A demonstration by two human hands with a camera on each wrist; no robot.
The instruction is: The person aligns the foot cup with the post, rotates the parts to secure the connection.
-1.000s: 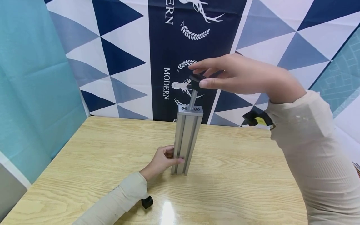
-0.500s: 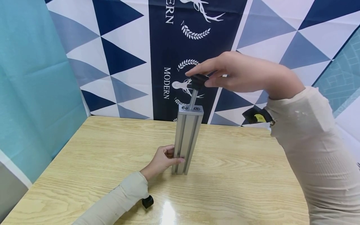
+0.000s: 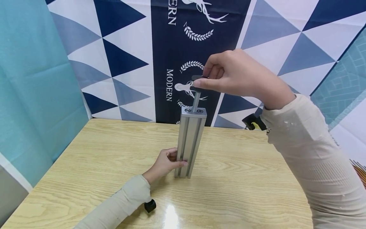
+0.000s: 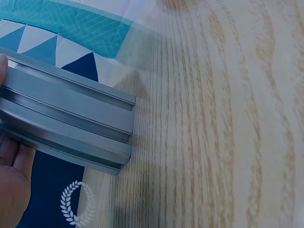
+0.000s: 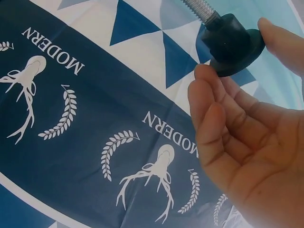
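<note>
A silver grooved aluminium profile (image 3: 188, 140) stands upright on the wooden table, leaning slightly. My left hand (image 3: 164, 163) grips it low down, thumb across the front face; the left wrist view shows the profile's (image 4: 71, 109) lower end at the tabletop. From its top plate rises a threaded rod (image 3: 196, 101), capped by a black levelling foot (image 3: 197, 83). My right hand (image 3: 233, 74) pinches the foot's disc by the edge. In the right wrist view, thumb and fingertips touch opposite sides of the black foot (image 5: 232, 45), with the screw thread (image 5: 200, 10) beyond it.
The wooden table (image 3: 243, 184) extends around the profile. Behind it hangs a patterned cloth (image 3: 125, 63) with triangles and deer heads. A teal curtain (image 3: 31, 79) borders the left side. Black camera mounts (image 3: 150, 206) sit at both wrists.
My right hand has shifted its hold: the fingers, stretched over the foot earlier, are now bent down and pinch the disc's edge. The left hand and profile stay still.
</note>
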